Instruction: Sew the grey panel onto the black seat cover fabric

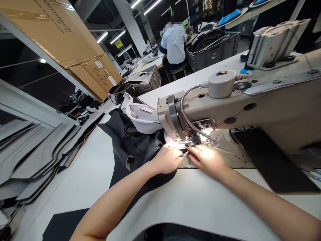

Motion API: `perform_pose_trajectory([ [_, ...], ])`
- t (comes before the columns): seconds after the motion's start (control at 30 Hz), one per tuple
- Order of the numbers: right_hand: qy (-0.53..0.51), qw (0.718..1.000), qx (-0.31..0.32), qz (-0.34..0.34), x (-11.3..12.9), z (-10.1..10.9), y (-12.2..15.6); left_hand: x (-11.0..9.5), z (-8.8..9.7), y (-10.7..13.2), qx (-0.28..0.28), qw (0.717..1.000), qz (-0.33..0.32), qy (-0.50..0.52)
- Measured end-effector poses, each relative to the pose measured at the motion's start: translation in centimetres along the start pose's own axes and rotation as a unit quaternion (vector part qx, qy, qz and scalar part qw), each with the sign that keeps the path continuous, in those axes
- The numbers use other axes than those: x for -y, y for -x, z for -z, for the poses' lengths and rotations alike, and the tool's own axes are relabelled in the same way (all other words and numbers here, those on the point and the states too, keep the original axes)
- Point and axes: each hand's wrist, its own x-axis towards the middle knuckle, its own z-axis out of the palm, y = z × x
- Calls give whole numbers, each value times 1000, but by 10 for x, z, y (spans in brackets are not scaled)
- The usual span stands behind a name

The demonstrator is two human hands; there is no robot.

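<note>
Black fabric (140,150) is bunched on the white table (97,164) and runs up to the lit needle area of a sewing machine (225,103). My left hand (167,158) is closed on the edge of this fabric, just in front of the presser foot. Close beside it, my right hand (207,160) pinches the fabric edge with thumb and fingers, partly over the metal bed plate. A thin pale strip (185,154) shows between the two hands. Behind the fabric, a white padded piece (142,117) leans against the machine head. The fingertips are partly hidden.
A black phone (273,157) lies at the right beside the machine bed. Stacked grey panels (47,150) line the left side. Cardboard boxes (65,36) stand above. Further back, a person in a light shirt (174,43) sits near a grey crate (213,53).
</note>
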Motion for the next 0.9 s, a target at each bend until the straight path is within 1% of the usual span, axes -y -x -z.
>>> perform_pose_trajectory([
  [0.07,5,1000,6,-10,-1,2,-2,11,4,-3,-20,997,-1,70],
  [0.13,9,1000,9,-26,-1,2,-5,17,8,-5,-21,991,-1,129],
  [0.23,10,999,7,-44,-1,2,-8,21,10,-6,-1,980,8,199],
  [0.33,6,999,7,-36,-2,4,-12,22,11,-7,20,971,18,239],
  [0.5,1,1000,30,0,-8,9,-16,24,11,-7,44,965,23,256],
  [0.67,0,999,31,-13,-7,13,-17,22,10,-7,41,972,21,231],
  [0.77,-7,999,37,-10,-8,14,-17,22,9,-6,41,976,22,215],
  [0.9,-14,999,42,-6,-12,13,-17,22,8,-5,35,975,19,217],
])
